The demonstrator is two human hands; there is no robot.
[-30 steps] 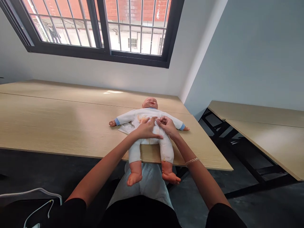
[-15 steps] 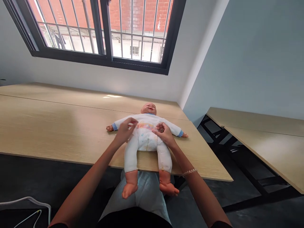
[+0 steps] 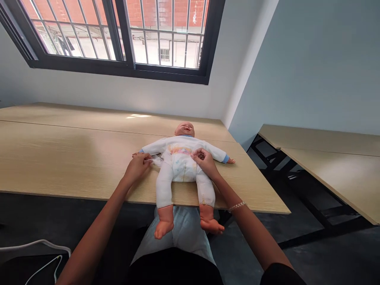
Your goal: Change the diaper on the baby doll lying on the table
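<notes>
A baby doll [image 3: 185,139] in a white top with blue cuffs lies on its back, its lower legs hanging past the table edge. Around its hips is a white diaper [image 3: 184,168] with a coloured print along the waistband. Out to the left of the doll, my left hand [image 3: 138,165] pinches the diaper's side wing, a thin whitish strip stretched away from the hip. My right hand [image 3: 205,160] is closed at the opposite side of the waistband, fingertips pressed on the diaper's edge; exactly what they pinch is partly hidden.
The doll rests on a light wooden table [image 3: 74,158] against the wall under a barred window [image 3: 166,39]. Another wooden table [image 3: 332,166] stands to the right across a gap. White metal tubing [image 3: 41,242] shows at the lower left.
My left hand has moved from the doll's waist out to the left, drawing the diaper's wing with it. My right hand stays at the waistband. The view has shifted slightly.
</notes>
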